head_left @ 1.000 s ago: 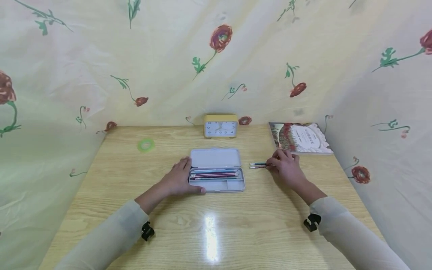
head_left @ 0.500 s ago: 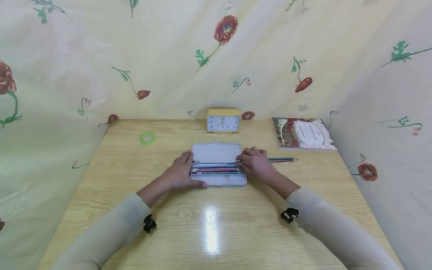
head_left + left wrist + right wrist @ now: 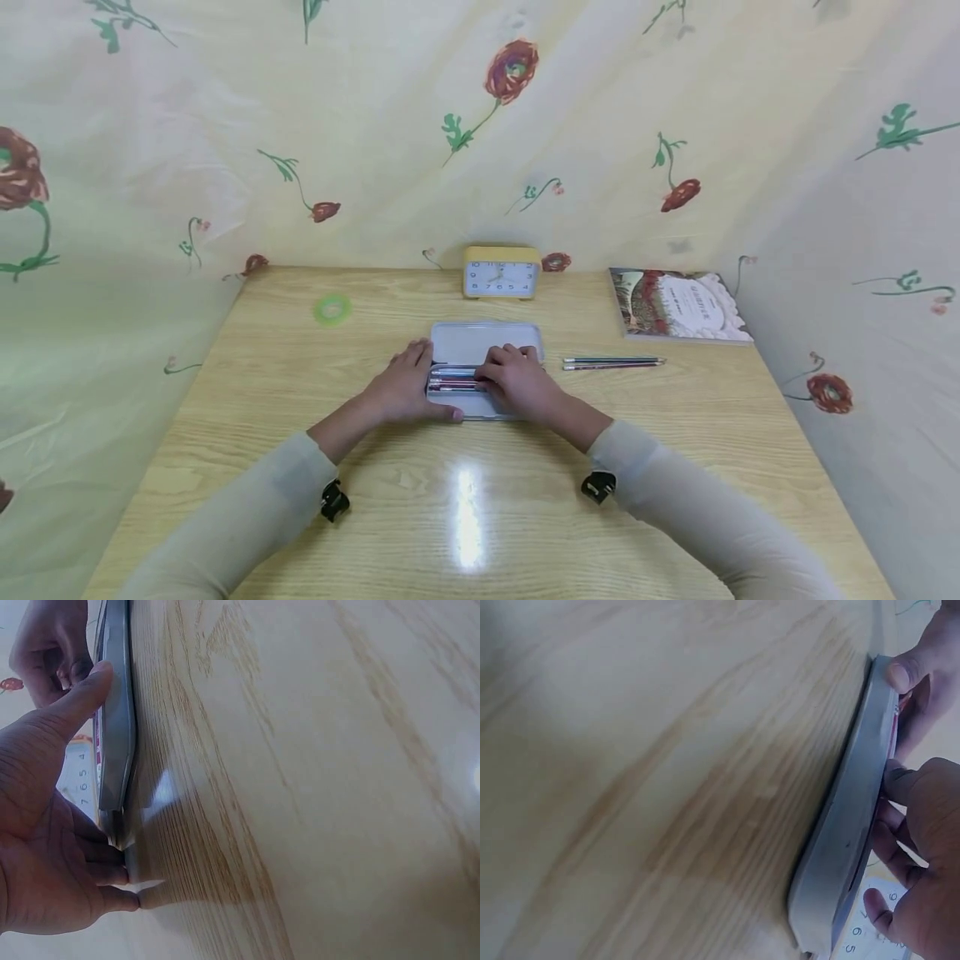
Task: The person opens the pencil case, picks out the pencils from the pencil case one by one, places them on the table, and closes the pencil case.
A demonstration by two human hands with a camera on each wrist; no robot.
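A grey pencil case (image 3: 476, 407) lies with its lid raised in the head view, holding several pencils (image 3: 450, 384). My left hand (image 3: 401, 390) grips its left end. The thumb (image 3: 94, 686) presses the front wall in the left wrist view, and the other fingers reach round the end. My right hand (image 3: 519, 385) is over the right half of the case, fingers bent down among the pencils. In the right wrist view, the case wall (image 3: 847, 802) hides those fingertips, so I cannot tell whether they pinch a pencil. Loose pencils (image 3: 613, 363) lie right of the case.
Behind the case, a yellow alarm clock (image 3: 501, 273) stands by the flowered cloth wall. A book (image 3: 681, 306) lies at the back right of the wooden table (image 3: 360, 517). A green roll of tape (image 3: 332, 310) is at the back left.
My right hand has left the loose pencils on the table and moved left, over the case and into it. My left hand has stayed on the case.
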